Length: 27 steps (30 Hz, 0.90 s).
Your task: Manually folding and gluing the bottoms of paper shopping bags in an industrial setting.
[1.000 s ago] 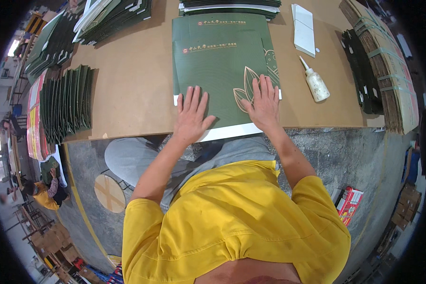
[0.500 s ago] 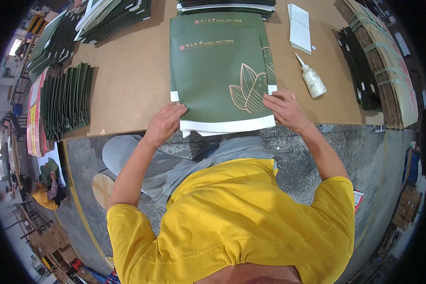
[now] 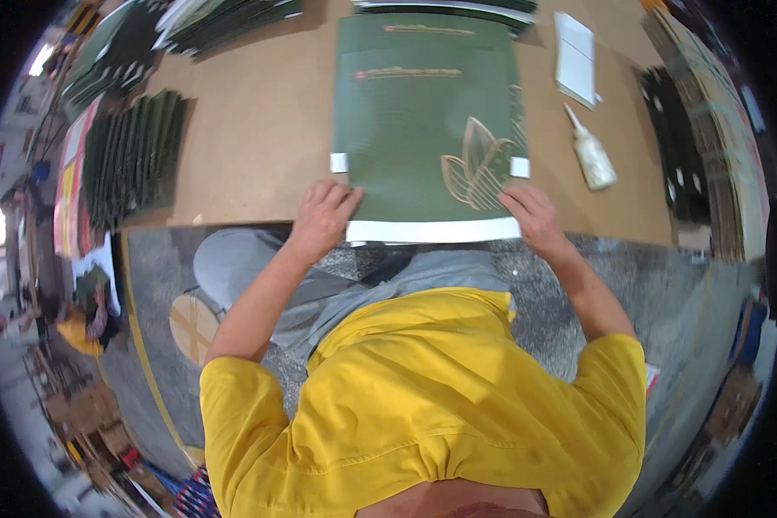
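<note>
A green paper bag (image 3: 406,164) with a gold leaf pattern lies flat before me, its white flap (image 3: 432,231) hanging at the table's near edge. Another green sheet (image 3: 427,36) shows beneath it, offset to the far side. White tabs (image 3: 520,167) stick out at both sides. My left hand (image 3: 321,223) grips the bag's near left corner, thumb on top and fingers curled. At the near right corner, my right hand (image 3: 535,216) holds the opposite edge the same way. Both hands' undersides are hidden.
On the right lie a white glue bottle (image 3: 593,160) and white paper slips (image 3: 576,60). Stacks of folded green bags (image 3: 136,155) stand left, with more at the far edge (image 3: 445,9) and right (image 3: 673,142). A bundled brown stack (image 3: 721,155) borders the right side. Another person (image 3: 82,324) sits far left.
The view has shifted, so everything sits a little differently. My right hand has slid nearer along the edge, uncovering the tab. The white flap now looks straighter and the loose bits below it show less.
</note>
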{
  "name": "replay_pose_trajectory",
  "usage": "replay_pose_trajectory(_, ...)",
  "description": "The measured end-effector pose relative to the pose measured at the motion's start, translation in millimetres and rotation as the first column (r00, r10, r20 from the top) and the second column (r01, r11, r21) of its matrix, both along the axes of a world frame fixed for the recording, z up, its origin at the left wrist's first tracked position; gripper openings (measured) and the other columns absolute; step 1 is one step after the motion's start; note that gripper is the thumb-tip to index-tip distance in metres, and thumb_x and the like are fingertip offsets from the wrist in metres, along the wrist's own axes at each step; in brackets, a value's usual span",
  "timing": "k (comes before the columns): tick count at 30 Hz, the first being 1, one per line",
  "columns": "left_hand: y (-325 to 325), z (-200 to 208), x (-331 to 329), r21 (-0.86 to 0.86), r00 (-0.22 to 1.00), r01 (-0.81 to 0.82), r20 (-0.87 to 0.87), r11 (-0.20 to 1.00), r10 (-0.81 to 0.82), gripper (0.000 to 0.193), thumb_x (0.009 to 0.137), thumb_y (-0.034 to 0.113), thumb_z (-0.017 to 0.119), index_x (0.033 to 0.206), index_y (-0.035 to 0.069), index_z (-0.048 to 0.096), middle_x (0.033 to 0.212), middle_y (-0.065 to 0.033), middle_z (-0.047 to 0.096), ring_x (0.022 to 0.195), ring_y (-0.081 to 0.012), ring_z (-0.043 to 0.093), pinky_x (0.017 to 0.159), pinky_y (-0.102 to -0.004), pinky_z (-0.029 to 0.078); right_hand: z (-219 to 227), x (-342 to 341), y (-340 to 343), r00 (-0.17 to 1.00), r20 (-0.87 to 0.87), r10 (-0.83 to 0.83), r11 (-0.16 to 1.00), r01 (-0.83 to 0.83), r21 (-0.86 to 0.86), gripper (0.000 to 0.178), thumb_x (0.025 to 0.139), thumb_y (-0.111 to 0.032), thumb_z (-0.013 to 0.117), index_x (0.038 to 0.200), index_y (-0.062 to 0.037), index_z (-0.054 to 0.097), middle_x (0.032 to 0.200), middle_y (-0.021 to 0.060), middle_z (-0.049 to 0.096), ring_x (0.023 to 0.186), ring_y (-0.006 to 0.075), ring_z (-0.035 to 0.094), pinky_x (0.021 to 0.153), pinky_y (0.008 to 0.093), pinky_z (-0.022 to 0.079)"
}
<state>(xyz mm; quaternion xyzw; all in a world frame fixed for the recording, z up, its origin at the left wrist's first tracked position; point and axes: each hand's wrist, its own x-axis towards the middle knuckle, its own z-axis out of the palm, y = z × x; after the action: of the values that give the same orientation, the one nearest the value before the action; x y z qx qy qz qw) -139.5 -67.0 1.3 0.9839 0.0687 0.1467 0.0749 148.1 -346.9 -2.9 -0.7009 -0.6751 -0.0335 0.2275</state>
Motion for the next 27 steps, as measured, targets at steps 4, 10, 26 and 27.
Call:
replay_pose_trajectory(4, -0.5, -18.8, 10.4, -0.047, 0.967, 0.121, 0.232, 0.992, -0.107, 0.029, 0.070, 0.008, 0.056, 0.098, 0.005, 0.060, 0.092, -0.0104, 0.057, 0.092, -0.0285, 0.054, 0.083, -0.0417, 0.043, -2.8, 1.6, -9.9, 0.998, 0.052, -0.034, 0.997, 0.037, -0.067, 0.039, 0.076, 0.000, 0.052, 0.114, -0.0036, 0.061, 0.115, 0.0142, 0.060, 0.108, 0.0322, 0.056, 0.094, 0.0403, 0.043)
replay_pose_trajectory(10, -15.7, -38.6, 13.4, -0.199, 0.956, 0.037, 0.291, 0.979, 0.023, 0.030, 0.069, 0.013, 0.062, 0.097, 0.006, 0.055, 0.090, -0.0096, 0.051, 0.088, -0.0299, 0.051, 0.076, -0.0422, 0.042, -42.2, 17.2, -28.8, 0.999, 0.053, -0.005, 1.000, 0.005, -0.008, 0.046, 0.087, -0.031, 0.054, 0.116, 0.0040, 0.053, 0.120, 0.0210, 0.053, 0.110, 0.0407, 0.049, 0.095, 0.0485, 0.039)
replay_pose_trajectory(26, -17.0, -51.6, 18.9, -0.220, 0.915, 0.006, 0.394, 0.975, 0.083, 0.026, 0.069, 0.014, 0.065, 0.093, 0.010, 0.057, 0.090, -0.0067, 0.051, 0.091, -0.0279, 0.051, 0.077, -0.0412, 0.041, -37.4, 26.1, -18.8, 0.993, 0.114, 0.025, 0.999, -0.029, 0.032, 0.042, 0.084, -0.027, 0.061, 0.113, 0.0022, 0.052, 0.114, 0.0203, 0.053, 0.101, 0.0397, 0.051, 0.085, 0.0480, 0.042)
replay_pose_trajectory(27, -17.4, -50.9, 18.5, -0.235, 0.920, 0.000, 0.382, 0.972, 0.092, 0.024, 0.069, 0.014, 0.064, 0.091, 0.010, 0.056, 0.091, -0.0074, 0.050, 0.093, -0.0283, 0.051, 0.078, -0.0417, 0.041, -34.8, 23.2, -17.6, 0.993, 0.117, 0.020, 0.999, -0.024, 0.033, 0.042, 0.084, -0.027, 0.061, 0.113, 0.0022, 0.052, 0.114, 0.0203, 0.053, 0.101, 0.0397, 0.051, 0.085, 0.0480, 0.042)
